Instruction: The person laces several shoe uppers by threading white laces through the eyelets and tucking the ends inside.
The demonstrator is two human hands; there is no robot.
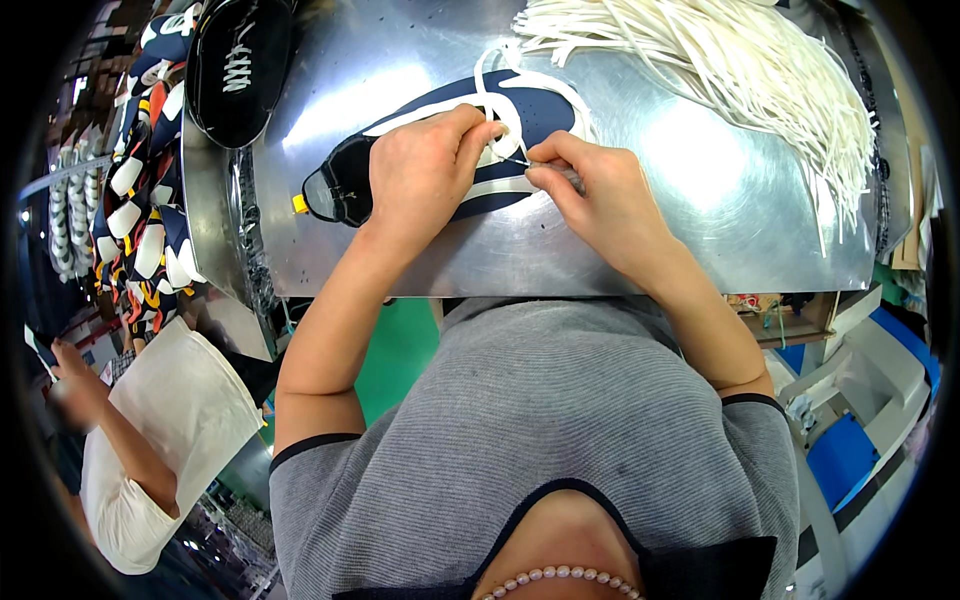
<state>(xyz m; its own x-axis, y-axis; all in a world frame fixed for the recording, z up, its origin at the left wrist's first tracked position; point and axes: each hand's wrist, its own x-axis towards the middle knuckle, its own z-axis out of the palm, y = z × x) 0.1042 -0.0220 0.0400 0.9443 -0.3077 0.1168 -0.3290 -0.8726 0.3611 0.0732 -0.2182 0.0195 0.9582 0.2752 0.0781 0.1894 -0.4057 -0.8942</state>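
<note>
A navy shoe upper with white stripes lies flat on the metal table, its black-lined heel end with a yellow tab to the left. My left hand rests over its middle, thumb and forefinger pinched on a white lace that loops above the upper. Close beside it, my right hand grips a slim tool with a greyish handle. The tool's thin dark shaft points left to the lacing area. Its tip is too small to make out, and my left hand covers part of the upper.
A thick bundle of white laces spreads over the table at the back right. At the back left is a black laced shoe piece. Several shoe uppers are piled beyond the left edge. A person in white is at the lower left.
</note>
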